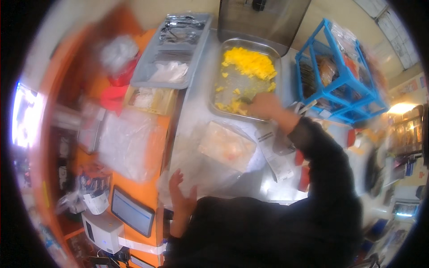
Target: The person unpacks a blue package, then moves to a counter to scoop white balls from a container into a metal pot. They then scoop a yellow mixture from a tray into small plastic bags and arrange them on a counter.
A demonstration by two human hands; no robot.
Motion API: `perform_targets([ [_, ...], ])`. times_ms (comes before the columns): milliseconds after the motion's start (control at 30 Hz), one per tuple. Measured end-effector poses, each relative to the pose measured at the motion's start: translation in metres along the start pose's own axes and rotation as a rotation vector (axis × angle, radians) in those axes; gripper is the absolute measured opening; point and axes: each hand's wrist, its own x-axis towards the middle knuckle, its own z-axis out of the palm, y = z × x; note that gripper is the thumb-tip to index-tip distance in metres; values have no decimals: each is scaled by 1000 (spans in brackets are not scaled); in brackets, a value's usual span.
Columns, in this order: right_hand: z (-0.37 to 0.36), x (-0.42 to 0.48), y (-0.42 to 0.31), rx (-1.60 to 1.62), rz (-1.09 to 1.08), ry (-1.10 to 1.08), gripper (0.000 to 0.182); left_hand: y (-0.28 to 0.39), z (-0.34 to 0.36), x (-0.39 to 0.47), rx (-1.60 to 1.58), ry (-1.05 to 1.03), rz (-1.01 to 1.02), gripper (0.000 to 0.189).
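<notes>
My right hand (pixel 264 105) reaches over the near right corner of a metal tray (pixel 214 97). It grips a utensil (pixel 246 99), apparently a spoon, mostly hidden by my fingers. Yellow scrambled egg (pixel 249 62) is heaped at the tray's far end, with smaller bits around the utensil. Before me on the metal counter (pixel 194 110) lies a flat, pale piece of food (pixel 228 145) on a clear plastic sheet or bag. My left hand (pixel 181 197) is beside the sheet's near left edge, fingers apart and holding nothing visible.
A grey bin (pixel 140 78) of wrapped cutlery stands left of the tray. At right is a blue plastic basket (pixel 321 93) of packets, with a paper slip (pixel 274 157) nearer me. The orange ledge (pixel 152 194) carries plastic bags, a tablet (pixel 132 211) and a label printer (pixel 102 231).
</notes>
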Motion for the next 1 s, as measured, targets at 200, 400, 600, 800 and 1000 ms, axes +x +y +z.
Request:
perform_targets([
  [200, -5, 27, 58, 418, 76, -6, 81, 2, 9, -7, -73, 210, 355, 52],
  [400, -75, -73, 97, 499, 22, 63, 78, 67, 56, 12, -241, -77, 654, 43],
  [600, -105, -208, 162, 418, 135, 14, 79, 145, 126, 16, -112, -514, 730, 36],
  [800, -59, -276, 220, 475, 252, -189, 77, 182, 216, 1, -67, -767, 758, 43],
  [1000, 1, -264, 237, 317, 143, -151, 70, 193, 267, 5, 210, -741, 921, 34],
])
